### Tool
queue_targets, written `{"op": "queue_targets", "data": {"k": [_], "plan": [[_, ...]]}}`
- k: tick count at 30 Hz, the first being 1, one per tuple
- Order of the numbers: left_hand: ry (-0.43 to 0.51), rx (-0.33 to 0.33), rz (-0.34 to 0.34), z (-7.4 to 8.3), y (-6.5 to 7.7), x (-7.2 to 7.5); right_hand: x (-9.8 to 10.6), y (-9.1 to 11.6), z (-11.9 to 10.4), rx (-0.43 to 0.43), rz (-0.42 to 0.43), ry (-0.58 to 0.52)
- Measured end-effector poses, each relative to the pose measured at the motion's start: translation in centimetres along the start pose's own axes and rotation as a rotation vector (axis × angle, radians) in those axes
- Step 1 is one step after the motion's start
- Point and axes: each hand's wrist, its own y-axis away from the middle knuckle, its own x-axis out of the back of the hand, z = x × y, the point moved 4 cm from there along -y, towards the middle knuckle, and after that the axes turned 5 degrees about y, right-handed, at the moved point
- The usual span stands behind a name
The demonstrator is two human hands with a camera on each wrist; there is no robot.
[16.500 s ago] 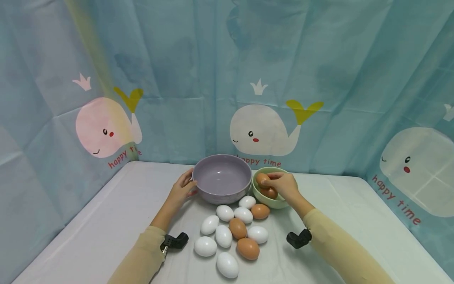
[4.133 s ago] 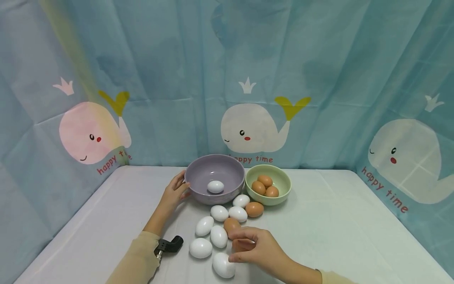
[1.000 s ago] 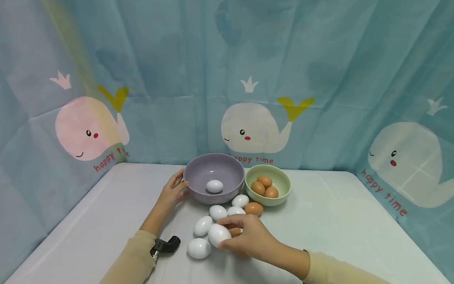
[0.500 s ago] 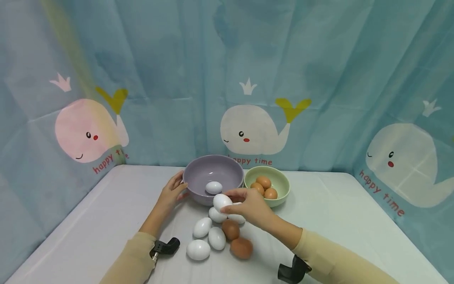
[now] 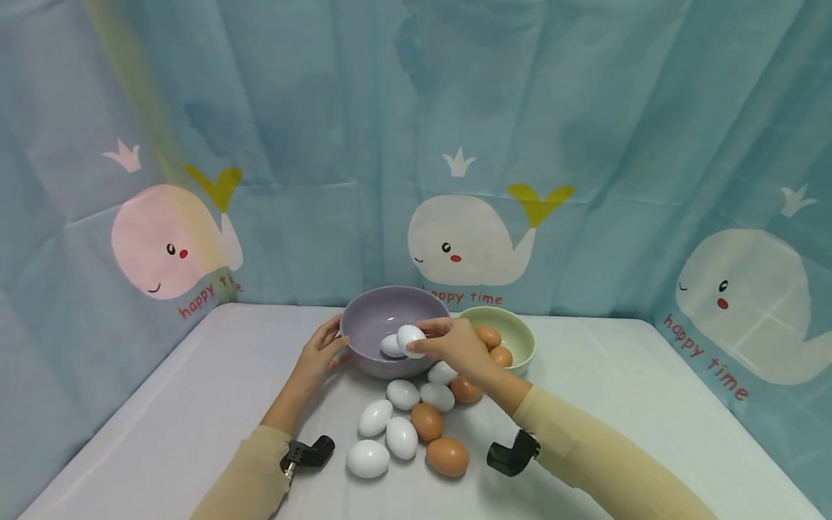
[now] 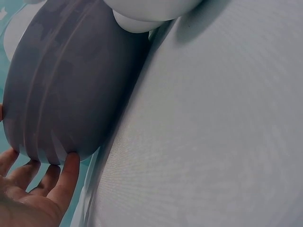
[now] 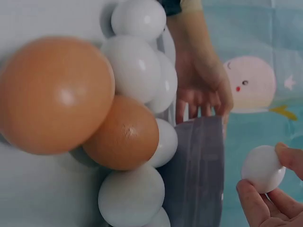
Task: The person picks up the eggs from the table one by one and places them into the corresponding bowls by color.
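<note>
My right hand (image 5: 458, 350) pinches a white egg (image 5: 411, 341) between thumb and fingers over the purple bowl (image 5: 364, 318). In the right wrist view this egg (image 7: 262, 169) is held just beyond the bowl's rim. Another white egg (image 5: 391, 346) lies inside the bowl, partly covered by the held one. My left hand (image 5: 320, 352) holds the bowl's left side, its fingertips against the outer wall (image 6: 61, 104) in the left wrist view. Right of it, the light green bowl (image 5: 523, 336) holds brown eggs (image 5: 501, 357), partly hidden by my right hand.
In front of the bowls, several white eggs (image 5: 401, 438) and 3 brown eggs (image 5: 448, 456) lie close together on the white tabletop (image 5: 585, 404). A blue curtain (image 5: 312, 231) printed with whales hangs behind the table.
My right hand has lifted the white egg from the front of the group and carried it up over the purple bowl. Earlier, brown eggs went into the green bowl. My left hand stays at the bowl.
</note>
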Motion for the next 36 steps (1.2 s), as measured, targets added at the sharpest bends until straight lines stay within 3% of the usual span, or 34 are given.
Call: {"op": "queue_targets", "data": {"k": [12,20,26,36], "plan": [[-0.002,0.0,-0.008,0.0,-0.1,-0.2,-0.5,-3.5,0.1,-0.002,0.04,-0.096],[-0.004,-0.018,-0.003,0.1,-0.4,-0.1,0.0,-5.7,-0.3,-0.003,0.138,-0.077],[0.005,0.001,0.004,-0.5,-0.1,0.1,-0.7,-6.6,0.7,-0.032,0.127,-0.068],[0.008,0.009,0.027,-0.5,0.0,0.0,-1.0,-8.2,1.8,0.056,0.165,0.023]]}}
